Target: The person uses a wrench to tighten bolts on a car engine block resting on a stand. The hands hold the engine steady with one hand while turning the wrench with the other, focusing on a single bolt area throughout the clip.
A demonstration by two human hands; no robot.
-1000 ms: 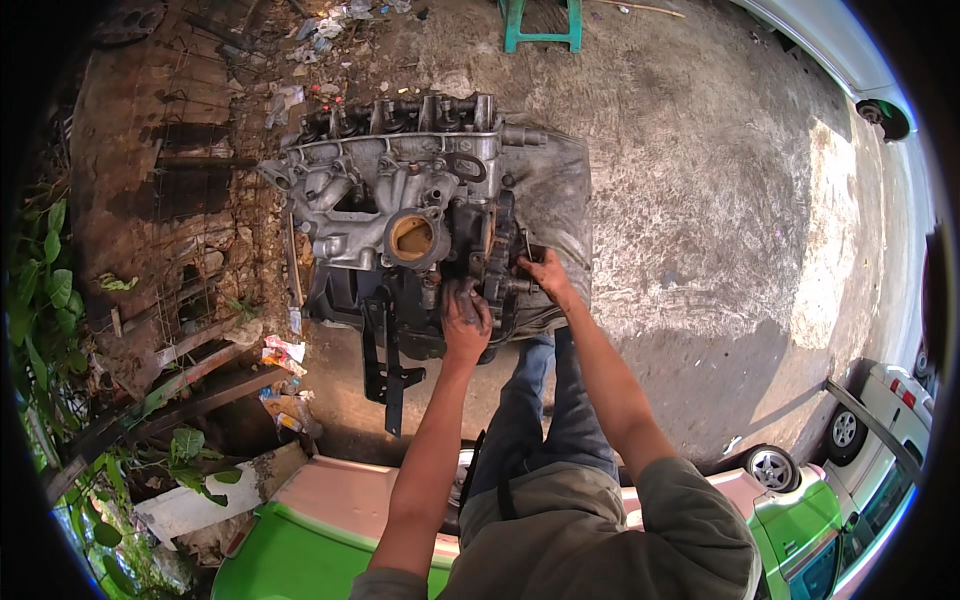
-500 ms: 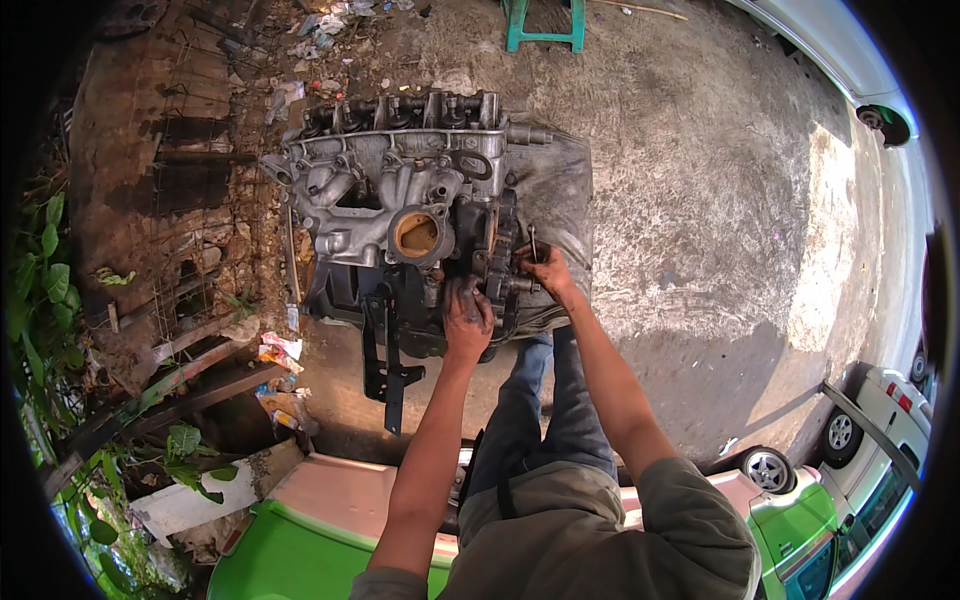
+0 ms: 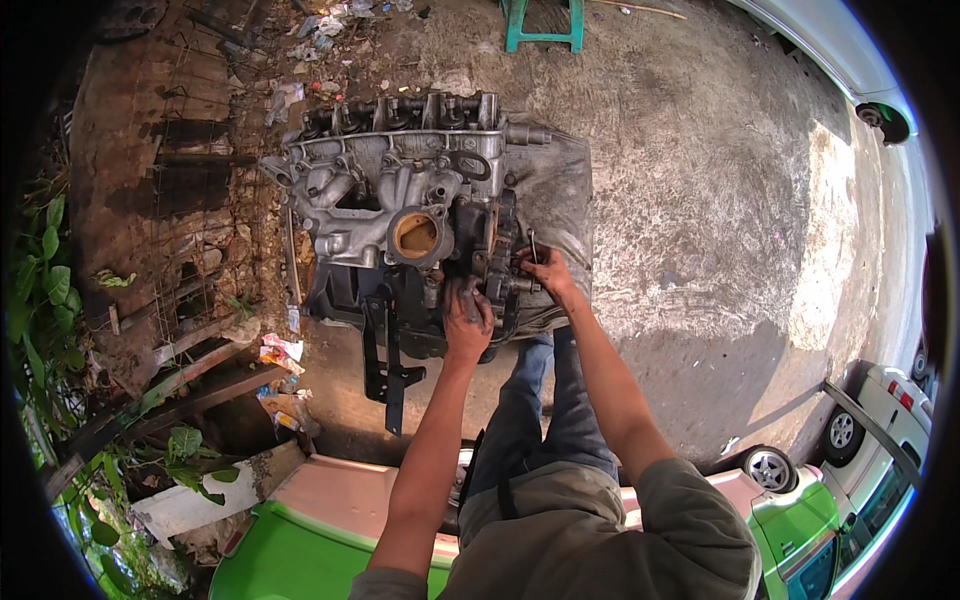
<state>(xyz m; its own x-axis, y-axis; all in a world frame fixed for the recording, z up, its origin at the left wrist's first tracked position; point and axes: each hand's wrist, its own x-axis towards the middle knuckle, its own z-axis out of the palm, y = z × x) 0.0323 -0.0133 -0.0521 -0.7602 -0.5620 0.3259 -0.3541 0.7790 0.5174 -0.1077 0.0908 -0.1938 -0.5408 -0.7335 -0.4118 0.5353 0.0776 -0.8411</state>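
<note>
A greasy car engine stands before me, with a round intake opening on its upper side. My left hand rests low on the engine, below and right of that opening. Its fingers reach into a dark gap, and their tips are hidden. At the engine's right end, my right hand is closed around a slim metal wrench, which points up and away from me. The wrench's lower end is lost among the dark parts of the front cover.
A black bracket sticks out from the engine's near side. Beneath the engine lies a grey, dirty sheet. A green stool stands beyond it. Litter and boards lie at left; a green and pink vehicle is close behind me.
Both hands keep nearly the same places. The right hand and wrench have shifted only very slightly.
</note>
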